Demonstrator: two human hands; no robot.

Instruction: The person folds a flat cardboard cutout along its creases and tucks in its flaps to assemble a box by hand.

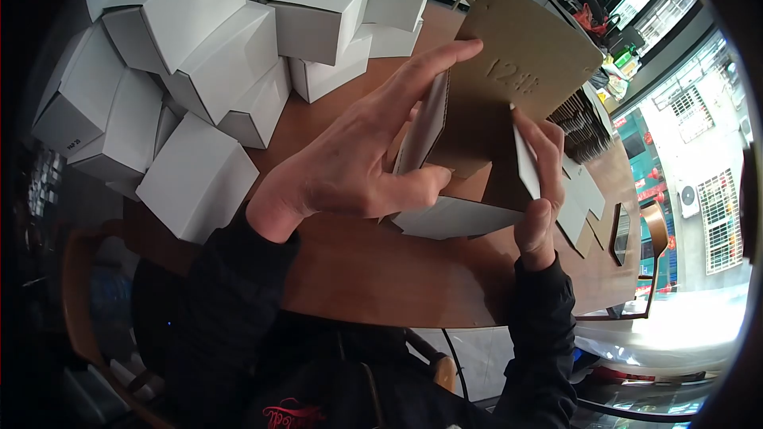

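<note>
Above the table I hold a partly folded cardboard box (462, 218), white outside and brown inside. Its large flap stands up at the far side, with "12" and further unclear marks pressed into it. Table shows through a gap in its bottom. My left hand (350, 155) grips the left wall; the index finger stretches along the top edge toward the flap and the thumb lies at the near-left corner. On the right wall, my right hand (544, 171) has its fingers over the edge and its thumb at the near corner.
Closed white boxes (195, 179) are piled at the left and far left of the brown table (381, 278). To the right stand a stack of flat cardboard (584, 123), loose flat sheets (576, 202) and a dark phone-like object (620, 234). Wooden chairs (75, 294) flank the table.
</note>
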